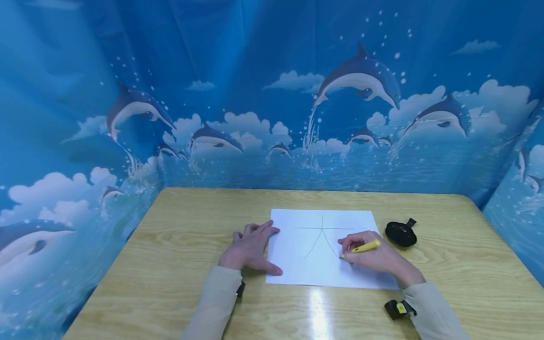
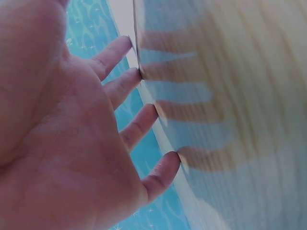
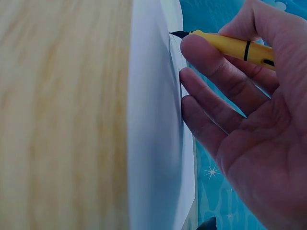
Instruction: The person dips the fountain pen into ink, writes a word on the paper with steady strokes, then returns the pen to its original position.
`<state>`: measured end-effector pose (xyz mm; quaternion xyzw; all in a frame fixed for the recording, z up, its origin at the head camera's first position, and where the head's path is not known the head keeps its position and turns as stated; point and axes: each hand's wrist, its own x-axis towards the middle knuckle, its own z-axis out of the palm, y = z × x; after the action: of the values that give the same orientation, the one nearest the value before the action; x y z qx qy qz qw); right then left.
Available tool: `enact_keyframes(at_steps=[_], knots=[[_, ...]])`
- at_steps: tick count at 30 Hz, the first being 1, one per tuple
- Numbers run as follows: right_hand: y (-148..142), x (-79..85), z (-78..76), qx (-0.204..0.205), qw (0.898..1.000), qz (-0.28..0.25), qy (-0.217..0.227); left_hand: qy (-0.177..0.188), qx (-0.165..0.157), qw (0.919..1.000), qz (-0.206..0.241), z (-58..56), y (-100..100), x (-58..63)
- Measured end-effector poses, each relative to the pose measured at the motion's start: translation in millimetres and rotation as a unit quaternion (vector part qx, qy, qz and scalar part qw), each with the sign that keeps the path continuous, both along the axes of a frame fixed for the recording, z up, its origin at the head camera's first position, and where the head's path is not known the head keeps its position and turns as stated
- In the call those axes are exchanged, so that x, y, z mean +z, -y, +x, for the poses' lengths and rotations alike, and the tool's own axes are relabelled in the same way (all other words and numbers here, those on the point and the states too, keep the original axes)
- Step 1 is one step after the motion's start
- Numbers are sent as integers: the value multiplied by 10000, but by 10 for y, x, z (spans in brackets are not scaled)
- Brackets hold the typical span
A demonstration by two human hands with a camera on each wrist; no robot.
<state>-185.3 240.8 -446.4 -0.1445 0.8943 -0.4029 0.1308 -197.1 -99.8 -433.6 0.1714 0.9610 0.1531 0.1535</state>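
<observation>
A white sheet of paper [image 1: 289,264] lies on the table, bearing a drawn vertical stroke, a horizontal line across it and two strokes slanting down and apart. My right hand [image 1: 374,255] pinches a yellow fountain pen [image 1: 366,246] between thumb and fingers. In the right wrist view the dark nib of the pen [image 3: 235,46] meets the paper [image 3: 156,120], at the lower end of the right slanting stroke. My left hand [image 1: 251,250] rests at the sheet's left edge, fingers spread and thumb on the paper. Its fingertips [image 2: 168,160] touch down in the left wrist view.
A small black pan-shaped dish [image 1: 401,234] with a short handle stands right of the paper. The wooden table [image 1: 191,226] runs back to a blue dolphin-print curtain [image 1: 238,94]. A black wrist device [image 1: 396,309] sits by the right sleeve.
</observation>
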Motion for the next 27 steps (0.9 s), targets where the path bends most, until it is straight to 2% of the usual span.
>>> enact_keyframes(at_steps=[11,18,27], knots=[[0,-9,5,-37,9998,4,-197,6,-18,10000,-68,-9,-1,-17],[-4,-10,9,-367,9984,-223,-373,22,-30,10000,-55,-18,6,-20],[-59,40,20,-857,9895,-112,-1161,-18,0,10000,-91,-24,-3,-23]])
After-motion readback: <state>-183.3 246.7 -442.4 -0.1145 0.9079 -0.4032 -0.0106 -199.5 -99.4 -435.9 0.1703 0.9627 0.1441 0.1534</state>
